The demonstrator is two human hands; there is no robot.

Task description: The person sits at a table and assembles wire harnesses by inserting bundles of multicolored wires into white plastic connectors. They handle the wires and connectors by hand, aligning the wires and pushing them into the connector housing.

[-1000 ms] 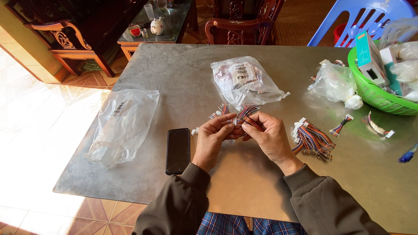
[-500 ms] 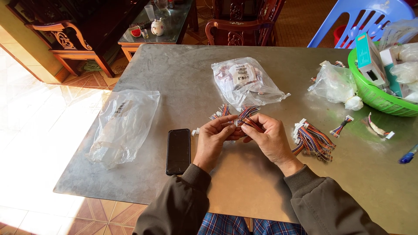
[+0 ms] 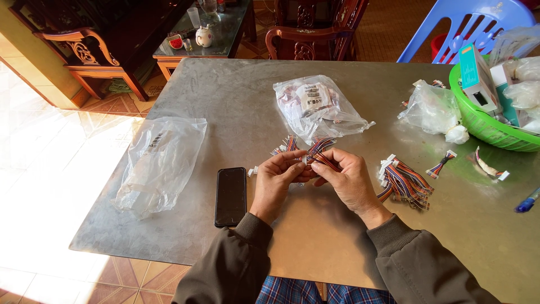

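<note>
A clear plastic bag (image 3: 159, 163) lies flat and crumpled on the left part of the grey surface (image 3: 236, 107), with a small dark printed patch near its upper end. Just beside it, to the right, a black phone (image 3: 230, 196) lies face up, its screen dark. Farther back at the middle lies a sealed clear bag (image 3: 316, 107) of small parts bearing a white rectangular label (image 3: 313, 99). To the right, a crumpled whitish plastic bag (image 3: 434, 108) rests against a green basket (image 3: 482, 126). In the basket stand a teal and white box (image 3: 477, 77) and more clear bags (image 3: 524, 84).
</note>
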